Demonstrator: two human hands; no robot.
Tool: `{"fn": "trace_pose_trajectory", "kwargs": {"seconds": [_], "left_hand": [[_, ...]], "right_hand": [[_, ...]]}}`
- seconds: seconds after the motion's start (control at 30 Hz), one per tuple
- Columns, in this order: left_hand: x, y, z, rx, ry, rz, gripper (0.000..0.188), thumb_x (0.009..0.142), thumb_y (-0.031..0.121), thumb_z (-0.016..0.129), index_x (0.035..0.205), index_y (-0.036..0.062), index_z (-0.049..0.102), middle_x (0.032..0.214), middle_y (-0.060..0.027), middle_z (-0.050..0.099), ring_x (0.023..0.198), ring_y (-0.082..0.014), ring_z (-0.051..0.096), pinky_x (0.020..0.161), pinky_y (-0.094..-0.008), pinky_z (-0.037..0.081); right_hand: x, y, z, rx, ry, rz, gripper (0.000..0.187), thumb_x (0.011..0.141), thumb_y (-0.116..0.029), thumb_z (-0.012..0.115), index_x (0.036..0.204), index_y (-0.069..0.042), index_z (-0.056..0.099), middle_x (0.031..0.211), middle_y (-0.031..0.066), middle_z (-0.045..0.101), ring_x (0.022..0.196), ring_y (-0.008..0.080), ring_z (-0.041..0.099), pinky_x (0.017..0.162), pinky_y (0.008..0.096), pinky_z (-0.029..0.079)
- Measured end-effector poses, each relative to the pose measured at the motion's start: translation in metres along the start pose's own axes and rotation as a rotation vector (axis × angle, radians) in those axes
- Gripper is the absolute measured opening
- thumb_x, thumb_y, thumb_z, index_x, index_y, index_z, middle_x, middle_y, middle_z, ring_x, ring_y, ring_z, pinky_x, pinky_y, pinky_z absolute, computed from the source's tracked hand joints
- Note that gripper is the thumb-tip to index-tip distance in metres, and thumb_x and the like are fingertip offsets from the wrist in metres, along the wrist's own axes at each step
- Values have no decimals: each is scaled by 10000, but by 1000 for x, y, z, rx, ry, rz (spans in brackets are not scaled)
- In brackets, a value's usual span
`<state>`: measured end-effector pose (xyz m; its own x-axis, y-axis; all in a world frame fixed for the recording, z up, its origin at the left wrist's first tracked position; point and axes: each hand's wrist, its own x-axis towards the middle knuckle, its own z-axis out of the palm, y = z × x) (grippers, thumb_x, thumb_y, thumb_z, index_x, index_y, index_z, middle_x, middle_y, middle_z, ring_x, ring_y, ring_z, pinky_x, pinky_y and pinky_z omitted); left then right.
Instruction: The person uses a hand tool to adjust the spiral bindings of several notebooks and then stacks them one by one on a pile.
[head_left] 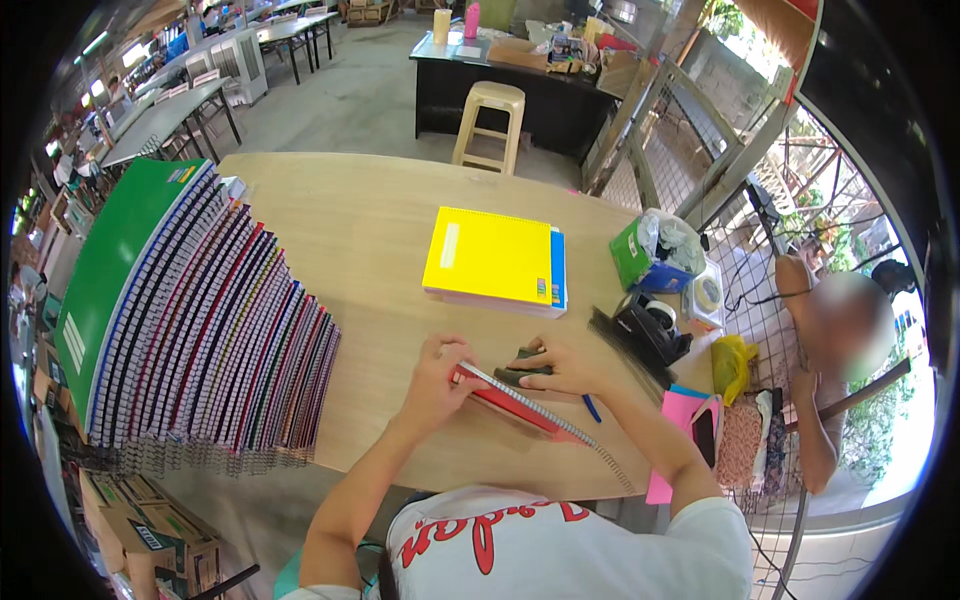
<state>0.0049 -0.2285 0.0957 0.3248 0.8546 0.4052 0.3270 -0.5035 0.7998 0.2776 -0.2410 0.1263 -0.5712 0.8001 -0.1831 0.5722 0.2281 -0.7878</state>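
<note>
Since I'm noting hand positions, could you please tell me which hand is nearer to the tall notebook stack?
Left. The left hand holds a red notebook to the right of the tall notebook stack; the right hand, holding a dark tool, is farther right.

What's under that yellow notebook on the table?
Under the yellow notebook, a blue cover shows at the right and pale edges along the near side. The rest beneath is hidden.

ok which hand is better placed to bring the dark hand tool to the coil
Probably the right hand: it has the dark hand tool in its grasp, right beside the spiral coil. The left hand is busy holding the red notebook at the end away from the coil's loose tail.
</note>
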Motion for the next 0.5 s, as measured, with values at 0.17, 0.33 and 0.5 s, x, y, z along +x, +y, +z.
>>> {"fn": "trace_pose_trajectory", "kwargs": {"seconds": [0.17, 0.33, 0.5], "left_hand": [[1, -29, -12, -369, 0, -253, 298, 786, -86, 724, 1019, 46, 592, 1052, -75, 595, 1014, -164, 637, 823, -318, 590], [7, -30, -14, -329, -43, -314, 260, 821, -99, 693, 1014, 30, 576, 1018, -59, 606, 1014, -150, 636, 817, -314, 600], [8, -32, -15, -281, -51, -232, 242, 832, -80, 702, 1004, 36, 579, 994, -45, 610, 969, -146, 647, 779, -295, 599]], "right_hand": [[13, -35, -9, -53, -100, -41, 481, 908, -353, 663, 1341, -144, 644, 1282, 171, 577, 1178, 287, 542, 1012, 395, 433], [26, -35, -20, 106, -91, -159, 472, 900, -389, 664, 1316, -166, 666, 1310, 197, 565, 1188, 315, 544, 1021, 412, 427], [35, 3, -8, 136, -54, -42, 508, 892, -460, 653, 1289, -143, 680, 1320, 202, 562, 1214, 331, 534, 1025, 435, 417]]}}
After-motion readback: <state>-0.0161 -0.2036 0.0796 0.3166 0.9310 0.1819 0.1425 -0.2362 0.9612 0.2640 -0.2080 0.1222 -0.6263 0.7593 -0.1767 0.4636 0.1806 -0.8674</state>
